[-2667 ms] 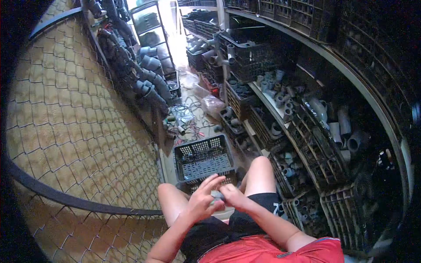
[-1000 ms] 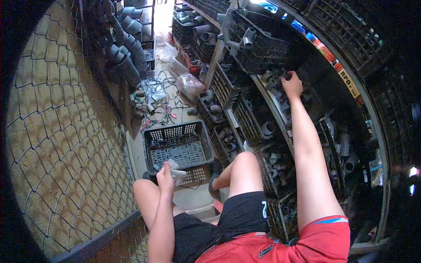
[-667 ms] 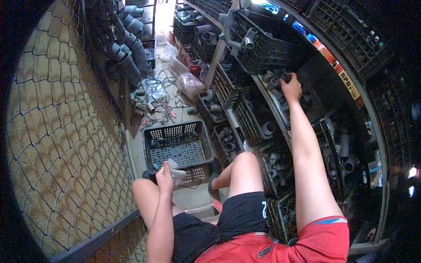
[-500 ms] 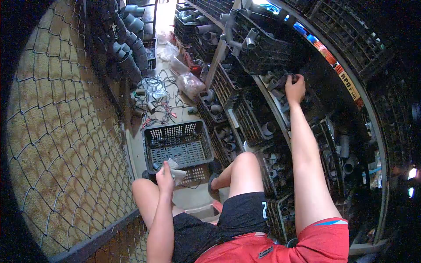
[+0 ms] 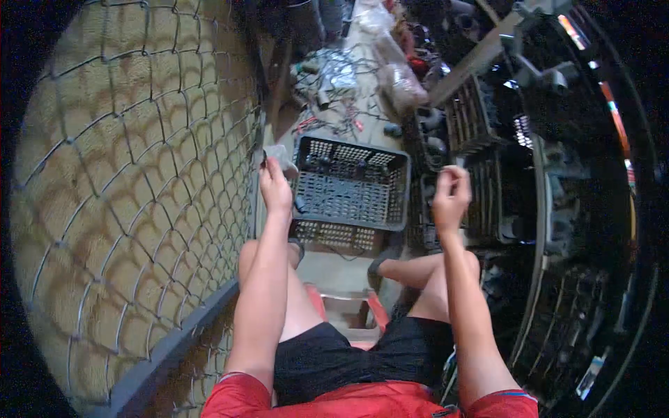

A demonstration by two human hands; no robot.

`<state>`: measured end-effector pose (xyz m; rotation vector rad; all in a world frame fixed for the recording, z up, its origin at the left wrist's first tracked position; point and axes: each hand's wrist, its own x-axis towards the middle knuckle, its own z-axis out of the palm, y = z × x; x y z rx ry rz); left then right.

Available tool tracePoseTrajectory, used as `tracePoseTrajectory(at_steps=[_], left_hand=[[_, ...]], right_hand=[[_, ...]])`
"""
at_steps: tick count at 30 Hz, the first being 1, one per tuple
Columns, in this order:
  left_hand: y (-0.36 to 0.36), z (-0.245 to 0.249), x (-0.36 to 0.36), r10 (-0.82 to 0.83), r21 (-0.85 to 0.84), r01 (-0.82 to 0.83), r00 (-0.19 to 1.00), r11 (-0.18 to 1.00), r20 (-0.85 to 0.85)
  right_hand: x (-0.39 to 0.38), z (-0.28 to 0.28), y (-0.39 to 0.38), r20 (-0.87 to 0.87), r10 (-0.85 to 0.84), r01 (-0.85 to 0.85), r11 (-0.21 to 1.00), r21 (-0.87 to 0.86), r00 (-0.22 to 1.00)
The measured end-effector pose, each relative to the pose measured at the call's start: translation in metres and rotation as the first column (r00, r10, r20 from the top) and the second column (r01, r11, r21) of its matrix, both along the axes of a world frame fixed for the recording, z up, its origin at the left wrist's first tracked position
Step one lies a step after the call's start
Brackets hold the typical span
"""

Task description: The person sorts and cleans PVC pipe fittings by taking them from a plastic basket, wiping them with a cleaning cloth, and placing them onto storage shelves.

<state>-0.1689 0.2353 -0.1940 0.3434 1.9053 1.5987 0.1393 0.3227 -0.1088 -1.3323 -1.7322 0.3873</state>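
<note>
My left hand is closed around a pale grey cloth, raised at the left side of a black plastic crate. A small dark piece lies inside the crate near its left wall, and a few more dark pieces are along its far side. To the right of the crate is my right hand, slightly smeared by motion, thumb and fingers curled together in front of the shelf crates. I cannot tell what, if anything, is between those fingers.
Wire mesh fence runs along the left. Stacked crates of grey pipe fittings fill the right. Beyond the crate lie tangled cables and a clear plastic bag. A red stool is between my legs.
My right hand has come away from the fittings on the right shelf and moved down and left toward the crate. My left hand has lifted with the cloth. The view has turned right.
</note>
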Motion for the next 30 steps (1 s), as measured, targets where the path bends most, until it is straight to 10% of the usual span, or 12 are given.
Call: tracePoseTrajectory(at_steps=[4, 11, 19, 25, 26, 30], left_hand=[[0.015, -0.022, -0.021, -0.168, -0.006, 0.175, 0.934, 0.985, -0.316], [0.03, -0.032, -0.03, -0.152, 0.005, 0.153, 0.987, 0.988, -0.056], [0.029, -0.026, -0.013, -0.131, -0.021, 0.137, 0.973, 0.99, 0.192], [0.033, -0.023, -0.021, -0.133, -0.12, 0.103, 0.95, 0.987, -0.281], [0.035, -0.016, -0.025, -0.131, -0.113, 0.099, 0.937, 0.989, -0.322], [0.033, -0.011, -0.017, -0.424, -0.261, 0.335, 0.764, 0.905, -0.487]], right_hand=[[-0.066, -0.123, -0.003, 0.008, 0.309, -0.292, 0.906, -0.305, 0.951], [-0.177, -0.363, -0.016, 0.028, 0.616, -0.244, 0.353, -0.903, 0.788], [-0.255, -0.488, -0.044, 0.164, 0.685, -0.112, 0.34, -0.934, 0.71], [-0.211, -0.53, -0.046, -0.113, 0.493, -0.342, 0.405, -0.848, 0.863], [-0.217, -0.423, -0.031, -0.124, 0.228, -0.206, 0.383, -0.9, 0.966], [-0.171, -0.286, -0.02, -0.601, -0.078, -0.564, 0.269, -0.781, 0.795]])
